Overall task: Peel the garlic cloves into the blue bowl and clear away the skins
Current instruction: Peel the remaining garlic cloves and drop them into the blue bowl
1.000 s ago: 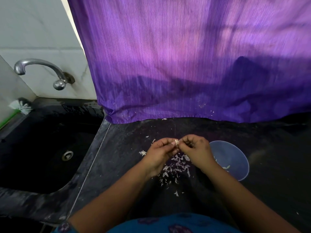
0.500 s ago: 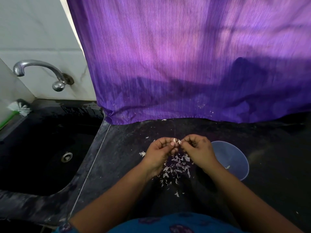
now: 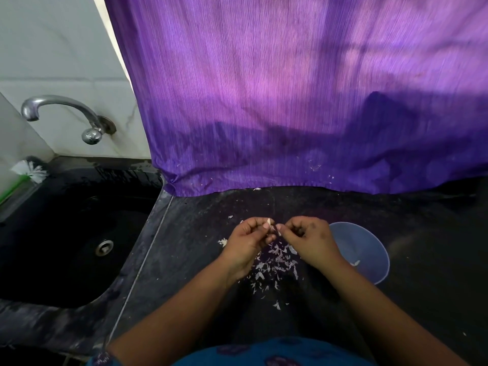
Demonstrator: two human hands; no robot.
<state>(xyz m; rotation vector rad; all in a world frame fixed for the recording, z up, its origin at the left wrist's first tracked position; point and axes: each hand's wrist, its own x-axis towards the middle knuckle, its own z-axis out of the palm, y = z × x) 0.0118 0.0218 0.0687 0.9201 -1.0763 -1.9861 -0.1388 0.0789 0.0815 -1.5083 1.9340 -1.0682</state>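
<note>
I hold both hands close together above the dark worktop (image 3: 200, 233), fingertips almost meeting. My left hand (image 3: 249, 240) pinches a small pale garlic clove (image 3: 269, 221) between thumb and curled fingers; the clove stands nearly upright, its long axis pointing up and away from me, its tip showing above my fingertips. My right hand (image 3: 307, 240) has its fingers curled in, thumb and forefinger pinching at something thin beside the clove; it is too small to tell whether that is a strip of skin. Under and between my wrists lies a scatter of garlic skins (image 3: 274, 265), with a few loose flakes further out on the worktop. The blue bowl (image 3: 369, 249) sits on the worktop just to the right of my right hand, partly hidden by my forearm, with a pale scrap inside. A purple curtain (image 3: 290, 88) hangs behind, its hem touching the worktop. On the left is the black sink (image 3: 66, 233) with a metal tap (image 3: 66, 112) above it.
</note>
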